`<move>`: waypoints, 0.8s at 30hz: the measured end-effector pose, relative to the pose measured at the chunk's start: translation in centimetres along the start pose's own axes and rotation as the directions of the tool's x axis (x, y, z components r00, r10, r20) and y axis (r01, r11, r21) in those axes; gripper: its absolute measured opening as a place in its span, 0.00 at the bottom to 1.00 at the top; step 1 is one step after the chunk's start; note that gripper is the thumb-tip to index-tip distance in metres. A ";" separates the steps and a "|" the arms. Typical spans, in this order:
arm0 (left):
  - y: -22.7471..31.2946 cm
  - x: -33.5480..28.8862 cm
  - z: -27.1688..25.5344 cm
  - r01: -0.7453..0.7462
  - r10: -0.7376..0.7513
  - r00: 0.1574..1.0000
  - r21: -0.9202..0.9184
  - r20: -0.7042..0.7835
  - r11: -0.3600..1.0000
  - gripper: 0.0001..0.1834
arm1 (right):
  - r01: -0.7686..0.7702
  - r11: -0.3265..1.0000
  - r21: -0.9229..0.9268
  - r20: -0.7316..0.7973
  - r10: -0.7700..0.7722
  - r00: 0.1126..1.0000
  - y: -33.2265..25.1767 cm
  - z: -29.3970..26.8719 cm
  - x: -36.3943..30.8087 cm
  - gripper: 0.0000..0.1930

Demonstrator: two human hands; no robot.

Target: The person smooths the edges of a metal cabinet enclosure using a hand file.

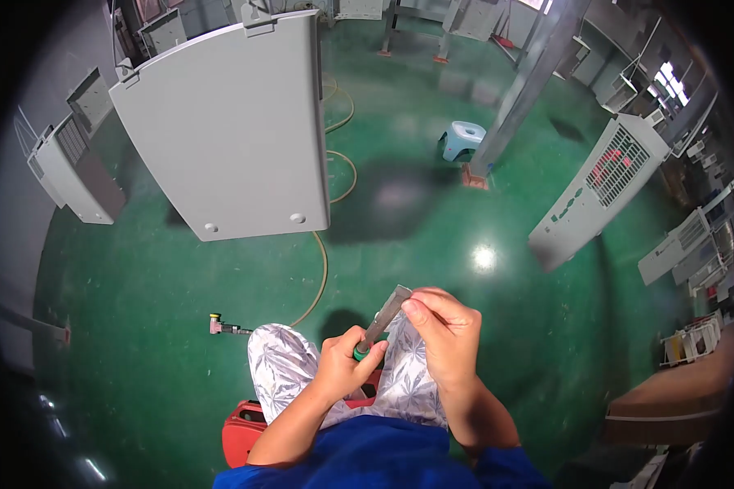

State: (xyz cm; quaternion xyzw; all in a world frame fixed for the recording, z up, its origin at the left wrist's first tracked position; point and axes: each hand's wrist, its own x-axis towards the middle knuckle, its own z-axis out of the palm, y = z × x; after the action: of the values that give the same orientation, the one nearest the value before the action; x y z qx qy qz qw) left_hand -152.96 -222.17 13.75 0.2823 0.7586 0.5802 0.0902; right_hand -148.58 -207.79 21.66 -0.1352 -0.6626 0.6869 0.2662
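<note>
My left hand (347, 365) is closed around the green handle of a flat grey file (386, 316), which slants up and to the right over my lap. My right hand (448, 330) pinches at the file's far end, thumb and fingertips together. Whether a small piece is also between those fingertips, I cannot tell. Ahead and to the left, a large pale grey metal panel (228, 130) hangs from hooks at its top edge, apart from both hands.
An air tool (228, 326) with a yellowish hose (324, 277) lies on the green floor at left. A red stool (243, 432) is under me. At right hangs a grilled metal casing (599, 187). Beyond stand a light blue stool (463, 138) and a steel post (520, 98).
</note>
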 end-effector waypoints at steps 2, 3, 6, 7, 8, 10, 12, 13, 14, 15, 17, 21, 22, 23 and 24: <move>-0.5 -0.3 -0.9 -0.012 0.013 1.000 0.027 -0.025 1.000 0.14 | -0.012 0.998 0.059 -0.010 0.012 1.000 0.7 0.9 0.1 0.06; -0.9 -0.4 -1.3 -0.009 0.010 1.000 0.028 -0.028 1.000 0.14 | -0.014 0.998 0.059 -0.006 0.014 1.000 0.9 1.3 0.1 0.06; -1.7 -0.7 -2.6 0.011 -0.010 1.000 0.094 -0.007 0.995 0.15 | -0.120 0.982 0.146 0.046 0.115 0.992 1.2 2.0 0.3 0.07; -1.9 -0.9 -3.0 0.004 -0.003 1.000 0.119 -0.015 0.993 0.14 | -0.122 0.981 0.149 0.056 0.114 0.992 1.2 2.3 0.4 0.07; -2.1 -1.0 -3.5 -0.002 0.006 1.000 0.144 -0.025 0.990 0.14 | -0.166 0.971 0.171 0.088 0.153 0.984 1.0 2.6 0.5 0.07; -2.3 -1.2 -4.7 -0.023 0.034 0.998 0.221 -0.043 0.975 0.14 | -0.234 0.961 0.148 0.145 0.212 0.966 0.7 3.1 0.8 0.07; -2.8 -1.6 -5.7 -0.039 0.047 0.999 0.312 -0.015 0.949 0.12 | -0.301 0.950 0.079 0.179 0.283 0.942 0.2 2.9 0.8 0.05; -3.1 -1.9 -6.0 -0.062 0.074 0.997 0.340 -0.023 0.938 0.12 | -0.328 0.944 0.041 0.198 0.314 0.928 0.0 2.9 0.8 0.04; -3.3 -2.2 -6.6 -0.055 0.062 0.998 0.362 -0.009 0.931 0.12 | -0.310 0.950 0.021 0.224 0.298 0.928 0.1 3.0 0.7 0.03; -3.4 -2.4 -6.9 -0.054 0.053 0.999 0.375 0.012 0.925 0.12 | -0.299 0.953 -0.044 0.231 0.300 0.925 0.3 2.7 0.6 0.03; -3.7 -2.8 -7.4 -0.044 0.037 0.999 0.415 0.026 0.909 0.11 | -0.265 0.957 -0.116 0.258 0.286 0.923 0.9 2.3 0.4 0.02; -4.6 -4.1 -8.1 -0.068 0.000 0.987 0.415 0.162 0.907 0.12 | -0.241 0.968 -0.069 0.242 0.250 0.938 2.7 1.6 -0.2 0.03; -4.7 -4.2 -8.3 -0.029 -0.065 0.978 0.443 0.196 0.896 0.13 | -0.267 0.964 -0.012 0.197 0.264 0.944 3.9 1.0 0.0 0.03; -4.9 -4.5 -8.5 0.009 -0.132 0.965 0.471 0.228 0.882 0.14 | -0.291 0.956 0.046 0.154 0.281 0.947 5.5 0.1 0.2 0.04; -6.5 -5.1 -8.6 0.069 -0.181 0.956 0.425 0.230 0.903 0.14 | -0.301 0.948 0.102 0.088 0.293 0.952 7.6 -1.3 0.4 0.04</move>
State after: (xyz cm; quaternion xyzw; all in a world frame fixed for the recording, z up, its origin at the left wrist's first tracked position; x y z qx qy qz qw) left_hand -154.80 -233.09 9.40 0.3200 0.8617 0.3570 0.1659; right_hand -149.62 -206.28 14.15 -0.1933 -0.6034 0.7603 0.1430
